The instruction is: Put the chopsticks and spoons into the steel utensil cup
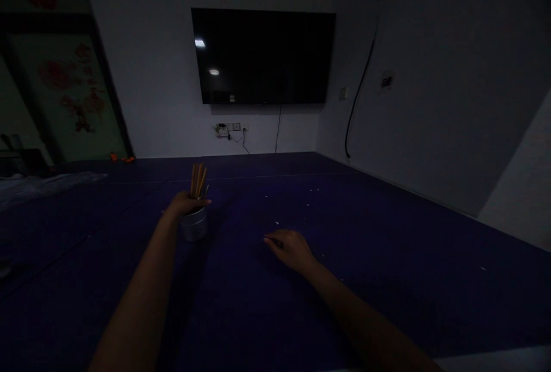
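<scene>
My left hand (184, 204) is closed around the upper part of a grey cylindrical holder (195, 226), its thumb stretched across the rim. Several slim tan sticks (198, 179) stand upright in the holder, with thinner, paler pieces beside them. What these sticks are is too dark to tell. To the right, my right hand (291, 247) rests low over the dark blue surface (241, 303), thumb and fingers pinched together. Anything between those fingertips is hidden or too small to make out. A small white scrap (276, 223) lies just beyond it.
Tiny white bits (307, 205) are scattered on the surface. Crumpled clear plastic (47, 183) lies at the far left, near small orange objects (128, 159). A television (264, 56) hangs on the back wall above sockets (232, 127); a black cable (361, 85) runs down the right wall.
</scene>
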Demonstrator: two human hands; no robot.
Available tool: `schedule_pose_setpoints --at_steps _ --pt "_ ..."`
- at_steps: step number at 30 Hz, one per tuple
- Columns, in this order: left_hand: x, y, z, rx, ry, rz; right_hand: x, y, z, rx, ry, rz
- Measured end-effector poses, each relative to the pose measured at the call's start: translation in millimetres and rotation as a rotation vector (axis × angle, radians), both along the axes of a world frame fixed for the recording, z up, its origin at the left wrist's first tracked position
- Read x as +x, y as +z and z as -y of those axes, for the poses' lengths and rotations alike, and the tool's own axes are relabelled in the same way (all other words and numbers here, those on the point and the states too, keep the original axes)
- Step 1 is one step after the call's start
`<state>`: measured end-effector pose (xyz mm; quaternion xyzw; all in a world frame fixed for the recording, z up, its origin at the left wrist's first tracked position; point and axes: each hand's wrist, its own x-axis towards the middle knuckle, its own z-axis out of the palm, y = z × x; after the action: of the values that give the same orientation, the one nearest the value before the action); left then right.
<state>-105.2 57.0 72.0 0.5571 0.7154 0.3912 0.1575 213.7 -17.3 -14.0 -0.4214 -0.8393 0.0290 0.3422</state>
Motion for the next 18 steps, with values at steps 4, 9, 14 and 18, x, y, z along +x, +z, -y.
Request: schedule_pose_setpoints --at_steps 4,9,14,18 --pt "-8 -6.0 -5 -0.055 -0.035 0.062 0 1.2 1 -0.007 0.003 0.037" --pt "-10 -12.9 -8 0.047 -0.047 0.208 0 3.4 2 -0.017 -0.016 0.108" --pt "-9 -12.2 -7 0.05 -0.032 0.224 0 3.4 2 -0.032 -0.013 0.142" --pt "-7 -9.1 -4 0.028 -0.037 0.183 -1 2.8 2 -0.03 -0.006 0.143"
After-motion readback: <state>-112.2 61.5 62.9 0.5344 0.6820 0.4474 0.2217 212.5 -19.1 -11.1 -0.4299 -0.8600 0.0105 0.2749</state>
